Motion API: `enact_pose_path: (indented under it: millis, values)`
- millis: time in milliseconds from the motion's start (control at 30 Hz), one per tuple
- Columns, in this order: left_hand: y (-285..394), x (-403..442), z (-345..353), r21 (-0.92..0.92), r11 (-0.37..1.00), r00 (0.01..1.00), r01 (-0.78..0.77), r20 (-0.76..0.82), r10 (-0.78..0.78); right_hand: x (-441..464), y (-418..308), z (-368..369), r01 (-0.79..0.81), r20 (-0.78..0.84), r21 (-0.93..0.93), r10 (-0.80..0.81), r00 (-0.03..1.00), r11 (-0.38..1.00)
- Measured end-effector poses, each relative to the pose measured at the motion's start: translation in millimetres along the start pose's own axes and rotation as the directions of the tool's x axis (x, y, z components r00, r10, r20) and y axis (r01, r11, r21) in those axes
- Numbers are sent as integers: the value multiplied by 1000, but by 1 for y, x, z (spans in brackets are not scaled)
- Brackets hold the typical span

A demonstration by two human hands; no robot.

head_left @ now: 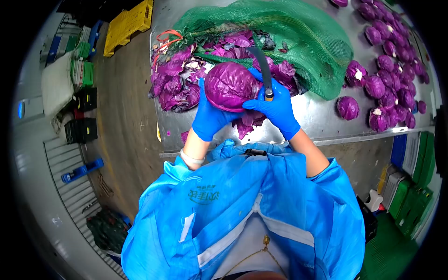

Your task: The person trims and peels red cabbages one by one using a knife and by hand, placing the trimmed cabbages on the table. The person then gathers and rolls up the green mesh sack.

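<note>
A large red cabbage (pixel 228 87) is held up in front of me, over the near edge of the metal table. My left hand (pixel 208 120), in a blue glove, cups it from the left and below. In my right hand (pixel 278 106), also gloved, is a curved knife (pixel 265 70) with a dark blade pointing away from me. The right fingers and thumb also touch the cabbage's right side. Loose purple cabbage leaves (pixel 175 91) lie heaped beyond and to the left of my hands. One leaf piece (pixel 247 125) shows below the cabbage.
A green mesh bag (pixel 308 46), tied with red string, lies across the leaf heap. Several red cabbages (pixel 374 87) are piled on the right of the metal table (pixel 317 119). A yellow pallet (pixel 128 27) and black crates (pixel 80 130) stand on the floor at left.
</note>
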State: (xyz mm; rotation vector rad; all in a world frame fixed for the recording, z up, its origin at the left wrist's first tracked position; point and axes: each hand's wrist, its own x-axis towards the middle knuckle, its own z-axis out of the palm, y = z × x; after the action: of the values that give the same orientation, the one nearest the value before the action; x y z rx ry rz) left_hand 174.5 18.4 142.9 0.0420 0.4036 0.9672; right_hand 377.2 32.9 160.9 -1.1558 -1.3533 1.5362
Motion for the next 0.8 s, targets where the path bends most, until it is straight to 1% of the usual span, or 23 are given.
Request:
enact_pose_path:
  millis: [33,100,133,167,200,233,267,300,333,367,400,433,467,500,533,567,600,633,667,700,733,767,800]
  values:
    - [1,-2,-2,-25,1000,999,-9,-42,8,-2,4,0,-2,-34,48,4,999,999]
    - [3,-1,-14,-64,997,992,-38,-119,30,2,27,4,221,-171,305,-175,969,926]
    - [1,-4,-25,-133,991,1000,12,14,-10,-5,18,-5,56,-84,335,-29,996,941]
    - [-6,-6,-36,396,916,996,-71,-21,86,-7,17,-10,-15,-66,301,37,997,954]
    - [-15,-8,-42,814,572,984,-102,-1,177,-7,18,-16,-30,-69,319,55,996,947]
    - [-19,-8,-40,893,430,979,-131,47,200,-7,20,-21,-45,-70,339,73,995,940]
    - [-24,-8,-37,949,273,970,-155,95,222,-7,19,-27,2,-63,315,19,998,949]
    - [-29,-8,-35,978,113,959,-173,142,244,-9,19,-26,-18,-38,320,32,999,947]
    - [-28,-7,-38,971,-147,946,-187,218,239,-14,16,-24,-40,-13,319,47,999,947]
    - [-28,-4,-38,897,-394,930,-200,300,211,-15,26,-22,50,20,323,-60,998,945]
    - [-27,-5,-35,725,-670,879,-160,414,237,-15,36,-19,138,54,335,-165,985,932]
    - [-28,2,-29,609,-775,881,-167,445,160,-20,33,-18,265,7,131,-269,963,955]
    - [-31,2,-21,499,-844,866,-198,492,88,-24,31,-20,173,63,125,-182,981,977]
    - [-37,1,0,379,-894,840,-240,542,4,-32,24,-23,69,51,99,-74,996,993]
    - [-46,2,11,726,-633,900,-269,424,104,-30,45,-23,215,40,89,-219,975,973]
    - [-49,10,3,773,-575,930,-267,363,56,-38,36,-31,191,25,147,-197,980,971]
    - [-53,16,-4,818,-517,954,-252,299,8,-47,35,-47,47,38,170,-54,998,984]
    - [-58,20,-5,986,75,979,-146,155,-129,-53,45,-60,-88,72,265,72,995,960]
    - [-63,23,-5,794,587,965,155,5,-261,-60,54,-73,-221,104,353,196,975,909]
    - [-69,27,5,266,850,884,455,-17,-468,-71,71,-78,-201,72,534,193,979,821]
    - [-83,31,-4,448,806,922,386,-184,-339,-83,87,-84,-162,39,699,189,981,696]
    - [-93,34,-2,553,750,932,363,-229,-282,-95,104,-89,-109,6,828,185,983,550]
    - [-103,40,1,733,606,951,308,-238,-196,-113,83,-101,-117,2,861,227,974,494]
